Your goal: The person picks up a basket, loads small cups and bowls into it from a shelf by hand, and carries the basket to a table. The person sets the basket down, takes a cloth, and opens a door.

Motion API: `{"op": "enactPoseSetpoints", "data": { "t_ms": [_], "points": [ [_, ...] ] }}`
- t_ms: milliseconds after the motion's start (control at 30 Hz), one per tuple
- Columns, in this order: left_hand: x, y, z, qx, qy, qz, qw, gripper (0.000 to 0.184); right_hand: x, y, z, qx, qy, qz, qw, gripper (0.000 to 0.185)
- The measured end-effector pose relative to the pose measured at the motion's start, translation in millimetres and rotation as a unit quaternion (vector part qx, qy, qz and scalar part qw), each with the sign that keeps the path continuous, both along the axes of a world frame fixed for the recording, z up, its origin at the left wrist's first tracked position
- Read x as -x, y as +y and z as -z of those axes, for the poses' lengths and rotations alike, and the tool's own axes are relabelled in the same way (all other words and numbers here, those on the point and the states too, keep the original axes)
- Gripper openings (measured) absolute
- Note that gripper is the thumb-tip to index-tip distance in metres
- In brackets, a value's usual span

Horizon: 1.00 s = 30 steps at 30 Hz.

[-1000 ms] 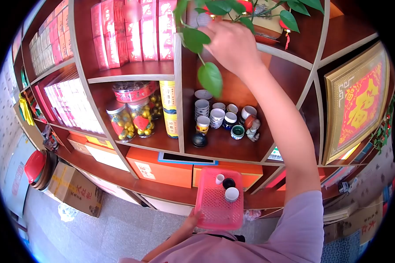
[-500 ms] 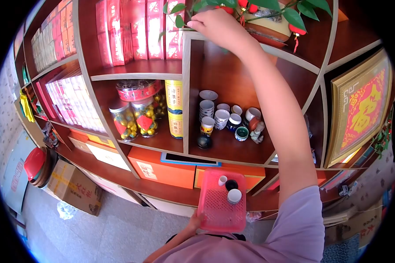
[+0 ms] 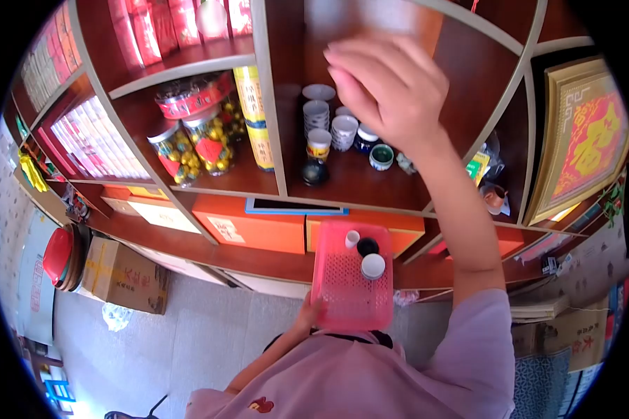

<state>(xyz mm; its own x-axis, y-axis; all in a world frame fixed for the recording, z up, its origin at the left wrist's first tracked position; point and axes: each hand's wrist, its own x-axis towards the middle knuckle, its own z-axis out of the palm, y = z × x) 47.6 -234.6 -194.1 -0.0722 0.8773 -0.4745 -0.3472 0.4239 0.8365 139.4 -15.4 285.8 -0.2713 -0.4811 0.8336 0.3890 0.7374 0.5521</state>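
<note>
My left hand (image 3: 310,312) grips the left edge of a pink perforated plastic basket (image 3: 328,283) near my waist. In the basket are a small white cup (image 3: 353,239), a black round cup or lid (image 3: 367,246) and a white bowl-like cup (image 3: 372,265). My right hand (image 3: 391,91) is raised before the shelf compartment, slightly blurred, its fingers loosely bent and nothing visible in them. Behind and below it stand stacked white cups (image 3: 316,117), a yellow-patterned cup (image 3: 319,143), a green-lined cup (image 3: 381,157) and a dark round pot (image 3: 314,172). The hand hides some cups.
Wooden shelf dividers (image 3: 272,126) frame the compartment. On the left are jars of gold-wrapped sweets (image 3: 210,143) and yellow canisters (image 3: 258,143). Orange boxes (image 3: 248,222) lie below. A framed picture (image 3: 576,140) leans at right; a cardboard box (image 3: 126,276) sits on the floor.
My right hand has come down from the leafy plant on the upper shelf to in front of the cups. The view has tilted down; my left hand still holds the basket.
</note>
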Motion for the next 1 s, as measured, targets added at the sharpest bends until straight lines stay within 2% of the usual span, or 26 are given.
{"op": "enactPoseSetpoints", "data": {
  "t_ms": [67, 100, 167, 233, 267, 300, 367, 433, 500, 567, 633, 700, 767, 800, 867, 900, 967, 1000],
  "points": [
    [2, 0, 4, -0.022, -0.011, 0.003, 1.000, 0.040, -20, 6, 54, 0.192, -0.033, -0.014, 0.981, 0.013],
    [2, -1, 3, -0.015, -0.013, 0.002, 1.000, 0.040, -25, 15, 84, 0.306, -0.047, -0.023, 0.951, 0.015],
    [2, 1, 0, 0.002, -0.031, -0.009, 0.999, 0.041, -27, 36, 145, 0.555, -0.037, -0.085, 0.827, 0.027],
    [2, 1, -11, -0.019, -0.049, -0.002, 0.999, 0.043, -28, 66, 223, 0.721, -0.018, -0.096, 0.686, 0.038],
    [2, -1, -22, -0.015, -0.056, -0.004, 0.998, 0.044, -27, 61, 232, 0.749, -0.025, -0.101, 0.654, 0.045],
    [3, -2, -28, -0.009, -0.063, -0.006, 0.998, 0.044, -26, 55, 240, 0.753, -0.028, -0.081, 0.653, 0.045],
    [5, 1, -26, -0.007, -0.053, 0.001, 0.999, 0.046, -33, 38, 257, 0.751, 0.017, -0.088, 0.654, 0.042],
    [5, -3, -20, 0.009, -0.047, 0.008, 0.999, 0.047, -53, 16, 272, 0.742, 0.122, -0.054, 0.657, 0.031],
    [7, 1, -14, 0.013, -0.073, -0.004, 0.997, 0.049, -89, 0, 303, 0.682, 0.188, -0.001, 0.707, 0.022],
    [6, 2, -17, 0.022, -0.085, -0.013, 0.996, 0.049, -130, -21, 345, 0.696, 0.264, 0.098, 0.661, 0.021],
    [6, 2, -19, 0.015, -0.086, -0.006, 0.996, 0.045, -164, -44, 392, 0.764, 0.270, 0.166, 0.562, 0.025],
    [7, 3, -16, 0.017, -0.083, -0.004, 0.996, 0.043, -179, -64, 462, 0.831, 0.298, 0.008, 0.469, 0.038],
    [7, 0, -18, 0.023, -0.078, -0.005, 0.997, 0.042, -165, -96, 451, 0.893, 0.332, -0.231, 0.196, 0.050],
    [8, 0, -25, 0.004, -0.061, 0.005, 0.998, 0.041, -158, -107, 455, 0.893, 0.334, -0.231, 0.193, 0.050],
    [14, -1, -32, -0.013, -0.044, 0.011, 0.999, 0.040, -149, -120, 460, 0.861, 0.353, -0.342, 0.130, 0.054],
    [19, -2, -33, 0.012, -0.052, 0.020, 0.998, 0.040, -145, -122, 451, 0.862, 0.353, -0.342, 0.128, 0.054],
    [21, -6, -42, 0.041, -0.060, 0.027, 0.997, 0.040, -142, -127, 423, 0.881, 0.376, -0.276, 0.075, 0.051],
    [20, -7, -56, 0.047, -0.064, 0.016, 0.997, 0.041, -143, -127, 424, 0.881, 0.376, -0.276, 0.073, 0.051]
  ]
}}
